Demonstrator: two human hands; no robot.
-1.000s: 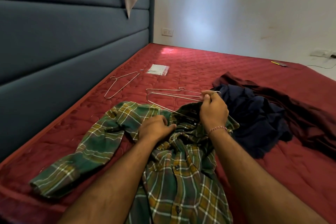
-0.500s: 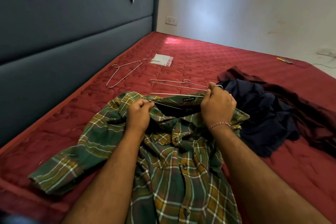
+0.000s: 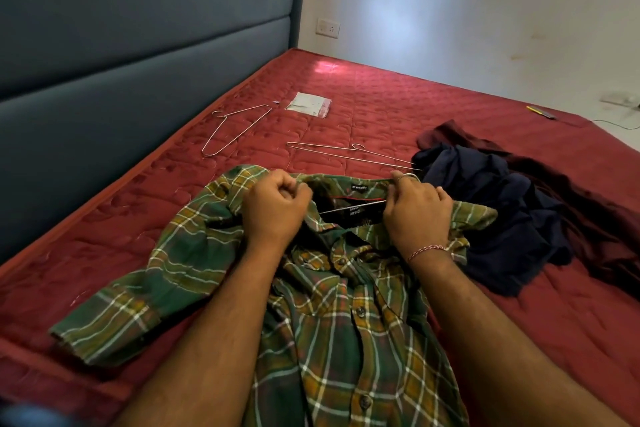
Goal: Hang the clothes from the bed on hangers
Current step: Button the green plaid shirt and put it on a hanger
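The shirt [image 3: 346, 340] is soft matt plaid cloth. Beyond its collar lie thin, shiny metal wire hangers [image 3: 349, 153] on the quilted, faintly sheeny red mattress [image 3: 398, 107]; a glossy clear plastic packet [image 3: 309, 104] lies farther off.

A green-and-yellow plaid shirt [image 3: 332, 305] lies spread on the red quilted mattress [image 3: 398, 107]; the left hand [image 3: 275, 208] bunches its collar on one side, while the right hand [image 3: 417, 210] pinches the collar's other side together with a wire hanger's [image 3: 346, 152] end; a second wire hanger [image 3: 235, 128] lies near the blue padded headboard [image 3: 138, 55]; a navy garment [image 3: 491, 204] and a maroon garment [image 3: 588, 204] are heaped just beside the right hand; a clear plastic packet [image 3: 308, 105] lies farther off.
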